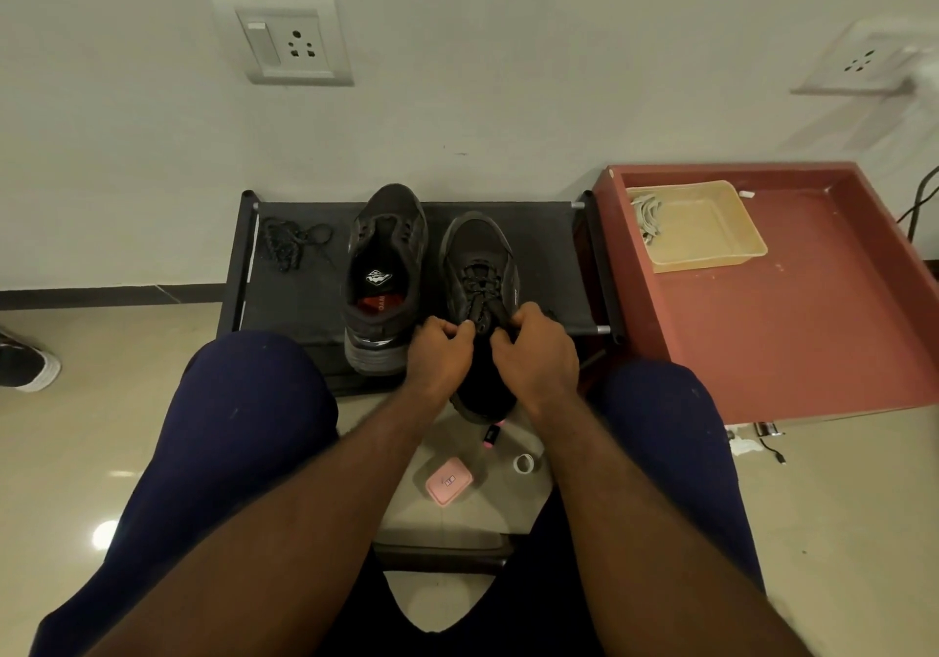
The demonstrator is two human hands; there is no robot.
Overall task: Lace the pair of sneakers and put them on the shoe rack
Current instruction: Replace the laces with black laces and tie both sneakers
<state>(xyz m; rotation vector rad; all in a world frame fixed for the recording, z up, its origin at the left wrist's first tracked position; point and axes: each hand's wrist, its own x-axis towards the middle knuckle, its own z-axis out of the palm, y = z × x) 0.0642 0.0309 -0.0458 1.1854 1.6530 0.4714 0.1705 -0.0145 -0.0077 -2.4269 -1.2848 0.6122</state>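
Two grips pinching: left hand [439,354] and right hand [539,354] each hold a lace [478,298] end on the overhanging sneaker [475,245]; a hard tug could drag it off the shoe rack [300,296].

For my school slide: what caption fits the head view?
Left hand and right hand pinch the laces on the near sneaker; the unlaced sneaker waits on the shoe rack.
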